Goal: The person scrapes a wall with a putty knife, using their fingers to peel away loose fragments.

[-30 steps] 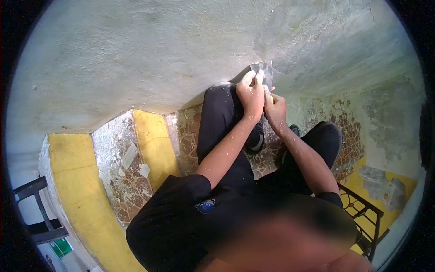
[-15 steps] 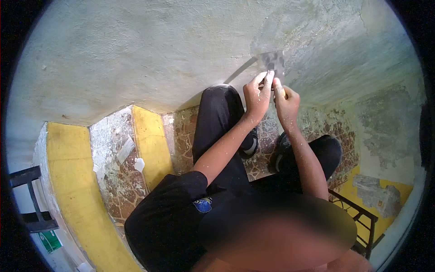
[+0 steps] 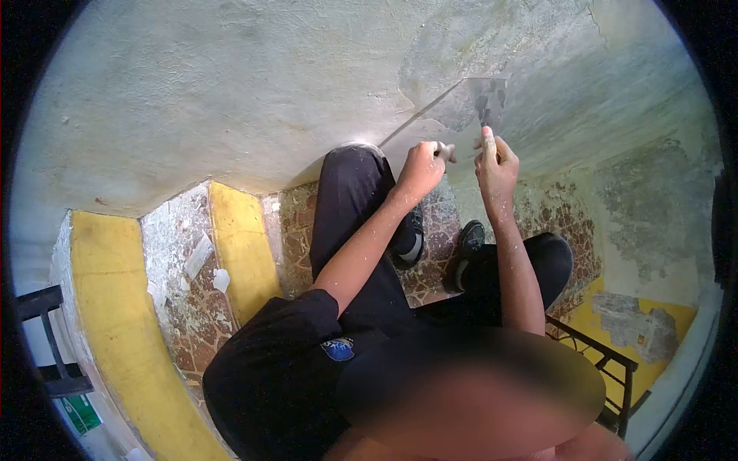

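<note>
My right hand (image 3: 498, 163) is closed around the handle of a scraper (image 3: 492, 98), its thumb along the top. The wide metal blade, dark-smudged, lies close against the grey-white wall (image 3: 254, 84), beside a patch of bare, rough plaster (image 3: 450, 100). To the left of it, my left hand (image 3: 423, 170) is off the scraper, over my bent knee. Its fingertips are dusty and slightly apart, pointing right, and nothing shows between them. White flecks speckle both forearms.
Yellow-edged steps (image 3: 108, 284) go off to the left, with paint flakes (image 3: 199, 257) on a tread. Patterned tiles (image 3: 300, 230) lie under my shoes. A dark metal railing (image 3: 607, 357) stands at lower right, near a peeling yellow wall section (image 3: 676, 311).
My left hand has come away from the scraper and moved left. My right hand and the scraper have shifted slightly right, and more of the blade shows. The whole view has shifted a little.
</note>
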A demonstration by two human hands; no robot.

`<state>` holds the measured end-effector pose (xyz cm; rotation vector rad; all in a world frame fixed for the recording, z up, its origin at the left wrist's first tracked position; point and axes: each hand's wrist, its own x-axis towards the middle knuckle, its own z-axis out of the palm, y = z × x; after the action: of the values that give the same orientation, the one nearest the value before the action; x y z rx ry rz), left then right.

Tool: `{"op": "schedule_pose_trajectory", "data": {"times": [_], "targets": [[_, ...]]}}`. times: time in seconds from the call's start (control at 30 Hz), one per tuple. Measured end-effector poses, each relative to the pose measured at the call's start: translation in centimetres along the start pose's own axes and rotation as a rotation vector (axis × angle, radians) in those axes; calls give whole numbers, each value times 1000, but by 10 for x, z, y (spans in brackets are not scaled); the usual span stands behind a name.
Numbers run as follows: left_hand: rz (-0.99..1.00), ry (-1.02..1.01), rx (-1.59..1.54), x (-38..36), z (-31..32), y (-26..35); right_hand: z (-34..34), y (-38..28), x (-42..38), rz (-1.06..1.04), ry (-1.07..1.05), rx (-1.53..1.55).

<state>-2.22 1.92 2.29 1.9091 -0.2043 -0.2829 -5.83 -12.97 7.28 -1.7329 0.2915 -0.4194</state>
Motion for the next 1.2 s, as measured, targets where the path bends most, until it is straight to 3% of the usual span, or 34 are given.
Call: {"op": "schedule_pose_trajectory", "data": {"times": [0.03, 0.1, 0.2, 0.47, 0.53, 0.67, 0.87, 0.93, 1.2], "targets": [[0, -1, -2, 0, 2, 4, -1, 3, 0, -45, 13, -46], [-73, 77, -524, 2, 6, 11, -2, 6, -2, -111, 16, -125], [-70, 106, -767, 4, -1, 19, -1, 2, -7, -195, -9, -272], [-19, 338, -948, 7, -3, 11, 13, 10, -12, -221, -258, -510], [-105, 377, -1101, 8, -5, 8, 16, 12, -11, -214, -274, -562], [-59, 382, -1146, 1, -6, 16, 23, 28, -13, -146, -296, -464], [-135, 561, -1025, -2, -3, 14, 36, 34, -20, -123, -325, -423], [-24, 589, -1044, 0, -3, 14, 41, 36, -25, -98, -332, -397], [31, 593, -958, -5, -9, 22, 60, 47, -39, -36, -309, -253]]}}
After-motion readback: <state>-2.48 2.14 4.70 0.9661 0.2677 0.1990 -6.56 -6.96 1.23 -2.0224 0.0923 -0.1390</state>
